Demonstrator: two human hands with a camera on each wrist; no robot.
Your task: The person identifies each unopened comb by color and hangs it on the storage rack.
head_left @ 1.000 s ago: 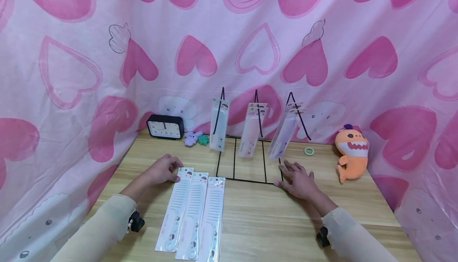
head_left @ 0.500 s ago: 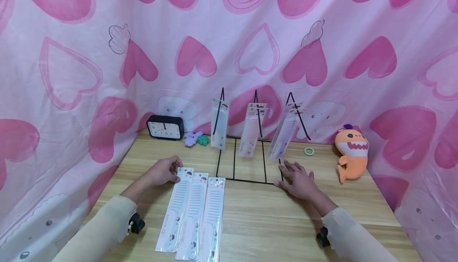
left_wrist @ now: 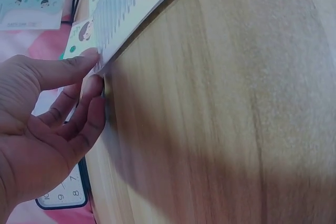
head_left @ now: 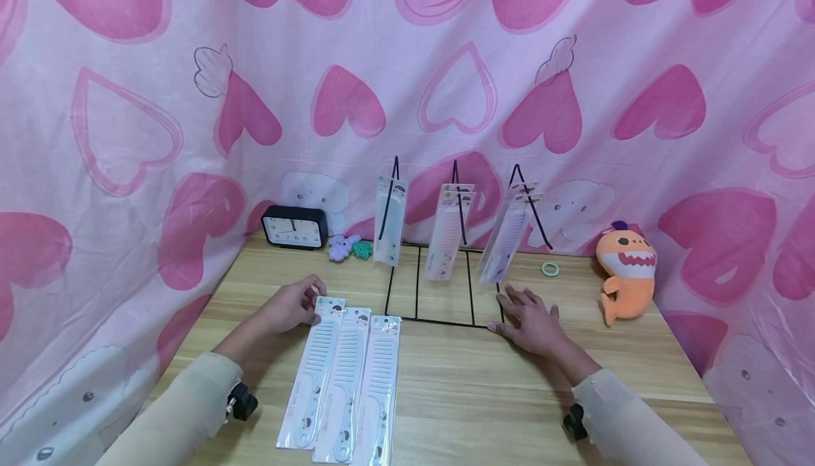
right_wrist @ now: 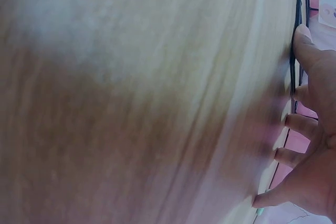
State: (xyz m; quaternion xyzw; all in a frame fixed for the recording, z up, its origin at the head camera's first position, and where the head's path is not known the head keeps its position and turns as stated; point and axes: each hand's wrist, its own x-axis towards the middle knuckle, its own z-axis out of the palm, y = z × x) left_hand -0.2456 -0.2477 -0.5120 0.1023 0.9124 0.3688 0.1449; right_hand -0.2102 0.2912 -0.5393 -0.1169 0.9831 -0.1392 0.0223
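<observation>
Three packaged combs lie side by side on the wooden table, overlapping at their edges. My left hand (head_left: 295, 304) pinches the upper left corner of the leftmost packaged comb (head_left: 312, 374); in the left wrist view the thumb (left_wrist: 84, 62) lies on top, with the fingers curled at the edge. Right of it are the middle packaged comb (head_left: 346, 381) and the right packaged comb (head_left: 378, 388). My right hand (head_left: 530, 321) rests with fingers spread at the right front corner of a black wire rack (head_left: 446, 322), its thumb touching the wire. More combs in packs hang from the rack's three hooks.
A light blue pack (head_left: 390, 222) hangs on the left hook, pink packs (head_left: 448, 240) on the middle, purple packs (head_left: 507, 240) on the right. Behind stand a black clock (head_left: 294, 226) and small purple and green toys. A green ring (head_left: 550, 269) and orange plush shark (head_left: 627, 278) are right.
The light blue pack on the left hook sways slightly. Both hands and the combs on the table stay in place.
</observation>
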